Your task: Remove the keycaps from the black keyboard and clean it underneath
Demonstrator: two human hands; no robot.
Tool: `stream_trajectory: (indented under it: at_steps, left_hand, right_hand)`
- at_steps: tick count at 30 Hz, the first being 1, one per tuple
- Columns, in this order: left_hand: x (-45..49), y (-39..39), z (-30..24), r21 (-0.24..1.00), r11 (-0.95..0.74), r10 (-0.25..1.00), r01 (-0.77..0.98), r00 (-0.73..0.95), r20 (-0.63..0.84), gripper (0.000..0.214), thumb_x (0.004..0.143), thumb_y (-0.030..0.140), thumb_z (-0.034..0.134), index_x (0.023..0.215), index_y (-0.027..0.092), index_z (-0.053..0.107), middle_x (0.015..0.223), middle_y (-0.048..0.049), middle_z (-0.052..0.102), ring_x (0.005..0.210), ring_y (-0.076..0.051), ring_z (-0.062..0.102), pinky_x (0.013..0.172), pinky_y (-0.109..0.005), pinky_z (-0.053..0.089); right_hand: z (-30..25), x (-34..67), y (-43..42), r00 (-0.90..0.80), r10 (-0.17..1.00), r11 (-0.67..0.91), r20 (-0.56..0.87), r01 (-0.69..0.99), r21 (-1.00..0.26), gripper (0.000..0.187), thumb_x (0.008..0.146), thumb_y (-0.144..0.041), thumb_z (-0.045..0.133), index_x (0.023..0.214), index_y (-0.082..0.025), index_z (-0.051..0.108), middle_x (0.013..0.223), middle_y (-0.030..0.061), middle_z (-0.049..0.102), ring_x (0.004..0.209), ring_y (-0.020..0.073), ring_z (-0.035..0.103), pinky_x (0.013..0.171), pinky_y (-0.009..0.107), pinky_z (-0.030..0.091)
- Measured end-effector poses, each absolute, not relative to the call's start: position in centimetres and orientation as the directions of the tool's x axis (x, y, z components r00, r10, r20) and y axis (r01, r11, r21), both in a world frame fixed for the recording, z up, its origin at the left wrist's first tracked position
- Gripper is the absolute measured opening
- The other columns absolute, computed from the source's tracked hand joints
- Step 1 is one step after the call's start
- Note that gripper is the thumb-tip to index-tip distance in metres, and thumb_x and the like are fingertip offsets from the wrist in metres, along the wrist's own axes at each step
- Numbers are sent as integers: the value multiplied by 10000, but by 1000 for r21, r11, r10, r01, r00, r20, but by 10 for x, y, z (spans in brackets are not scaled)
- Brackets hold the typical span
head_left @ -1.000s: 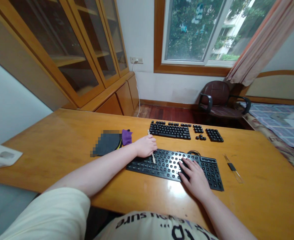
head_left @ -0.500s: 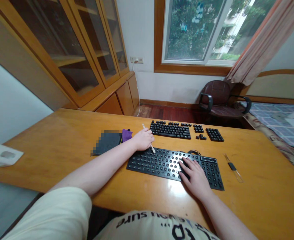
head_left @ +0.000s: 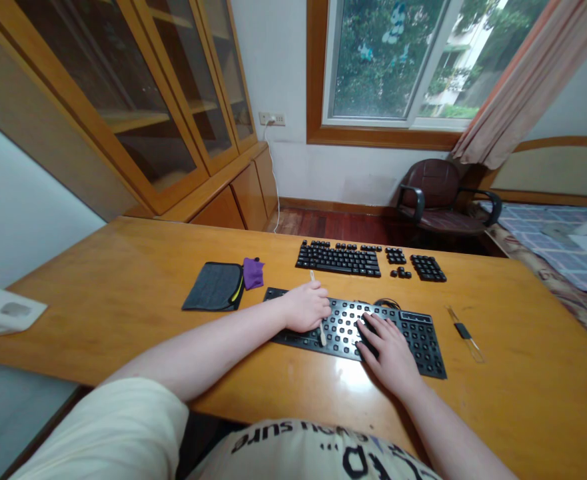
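Observation:
A black keyboard base with its keycaps removed lies on the wooden table in front of me. My left hand is closed round a thin pale stick, whose lower tip touches the base near its front edge. My right hand lies flat on the base's middle, fingers spread. Behind the base, rows of black keycaps are laid out in keyboard order, with smaller groups to the right.
A grey pouch and a purple cloth lie left of the base. A clear ruler-like tool lies to its right. A white object sits at the table's left edge. A brown armchair stands beyond the table.
My left hand, still holding the stick, has moved right and toward me, from the base's far left corner to its front middle. The right hand has stayed in place.

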State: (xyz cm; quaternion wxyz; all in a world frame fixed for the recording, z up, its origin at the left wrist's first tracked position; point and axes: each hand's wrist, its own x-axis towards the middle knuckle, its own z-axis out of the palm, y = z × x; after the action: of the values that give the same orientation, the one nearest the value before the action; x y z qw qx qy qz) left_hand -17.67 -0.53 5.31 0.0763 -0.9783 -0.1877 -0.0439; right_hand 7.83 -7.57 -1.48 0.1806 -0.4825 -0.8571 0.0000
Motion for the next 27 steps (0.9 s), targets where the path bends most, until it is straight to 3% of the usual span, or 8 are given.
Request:
stream_trajectory:
  at_steps: [4,11,18,24,27]
  left_hand:
    - [-186,10,45,-140,-930,332,339,941,74,96,762,242,545,687,189,575,691,-46,627,734,-199,517,744,-371,312]
    - [-208,40,53,-240,-813,510,530,848,145,93,765,225,538,696,179,578,695,-64,629,764,-224,507,751,-395,303]
    - [-201,28,47,-182,-910,366,373,928,69,102,776,248,530,709,190,580,716,-40,630,750,-202,507,764,-380,314]
    - [-214,44,50,-258,-782,552,568,822,139,98,766,238,541,713,172,589,712,-71,634,774,-230,512,752,-392,309]
    - [-209,38,56,-246,-787,544,565,825,154,96,766,239,542,713,175,588,713,-77,632,776,-231,510,749,-395,307]
  right_hand:
    - [-17,79,-75,-468,823,540,322,821,-187,396,858,-358,491,1223,-232,578,1300,99,537,1204,277,475,1002,503,361]
    - [-15,78,-77,-466,825,536,319,824,-185,390,866,-361,478,1217,-227,583,1299,97,538,1199,273,480,1006,497,360]
    - [-17,79,-76,-469,825,537,317,825,-175,391,866,-362,476,1217,-223,581,1312,98,526,1203,274,476,1006,498,356]
    - [-16,79,-76,-472,828,533,302,829,-166,395,870,-362,472,1227,-226,574,1313,96,525,1208,278,469,1008,502,353]
    - [-16,79,-76,-469,830,530,300,831,-166,397,870,-362,474,1230,-225,572,1316,97,522,1206,276,471,1008,498,353]
